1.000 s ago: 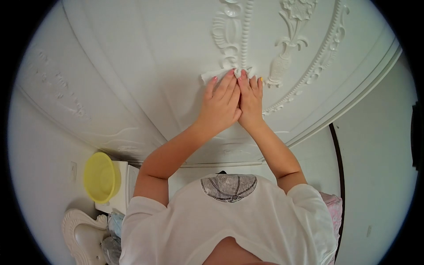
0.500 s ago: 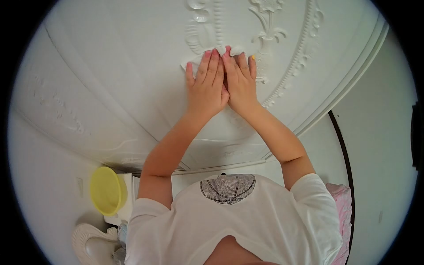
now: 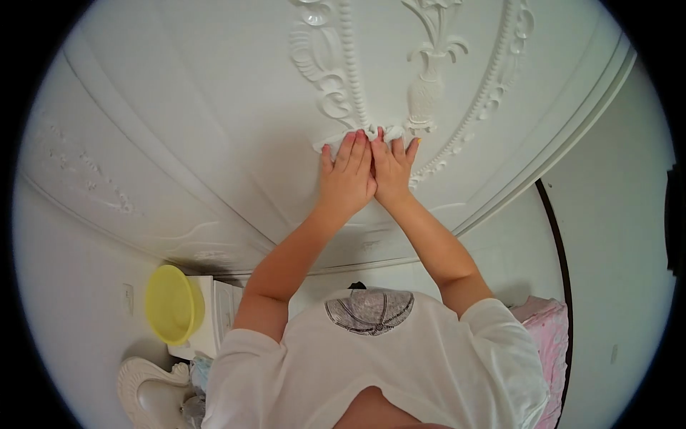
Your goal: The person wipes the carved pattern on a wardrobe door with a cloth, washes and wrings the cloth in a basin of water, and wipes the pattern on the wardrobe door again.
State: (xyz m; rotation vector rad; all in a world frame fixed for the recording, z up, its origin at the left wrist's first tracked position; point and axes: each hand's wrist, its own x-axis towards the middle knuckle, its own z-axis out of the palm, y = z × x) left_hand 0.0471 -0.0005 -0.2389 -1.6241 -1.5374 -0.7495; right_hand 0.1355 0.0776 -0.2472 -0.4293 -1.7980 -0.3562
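A white cloth is pressed against the white carved panel, its bunched edge showing past my fingertips. My left hand lies on the cloth with its fingers stretched out, the little finger apart from the others. Right beside it, my right hand also rests with extended fingers, touching the left along the inner side. The thumbs are mostly hidden between the two hands. Just above them are a raised vase of flowers and a beaded, scrolled border.
A yellow basin stands on a white cabinet at the lower left. Below it is a carved white headboard-like piece. Pink fabric lies at the lower right, near a dark curved strip.
Both hands and the cloth have slid down the panel toward my body and slightly right. More of the vase and scrollwork now shows above them.
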